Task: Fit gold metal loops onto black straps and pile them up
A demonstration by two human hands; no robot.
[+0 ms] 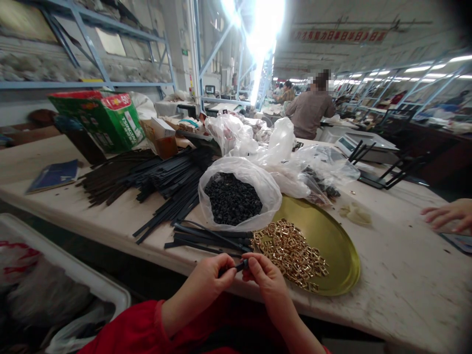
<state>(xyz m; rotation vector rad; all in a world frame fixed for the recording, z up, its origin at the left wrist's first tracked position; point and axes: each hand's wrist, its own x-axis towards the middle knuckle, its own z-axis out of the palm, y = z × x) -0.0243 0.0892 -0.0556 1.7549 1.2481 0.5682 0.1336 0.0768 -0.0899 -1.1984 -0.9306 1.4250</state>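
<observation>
My left hand [216, 273] pinches a black strap [239, 266] at the table's front edge. My right hand [261, 271] has its fingers closed on the end of the same strap, where a small dark piece shows; its details are too small to tell. Just beyond my hands lie black straps [210, 239], some with gold buckles at their right ends. Loose gold buckles [291, 250] are heaped on a round gold tray [341, 255]. Small black pieces [233, 199] fill an open white plastic bag [271, 189] behind the straps.
More dark straps [165, 172] spread at the left, near a blue booklet [53, 176] and a green box [116, 123]. Clear plastic bags [239, 132] stand behind. Another person's hand [452, 215] rests at the right edge. A white bin [118, 290] sits lower left.
</observation>
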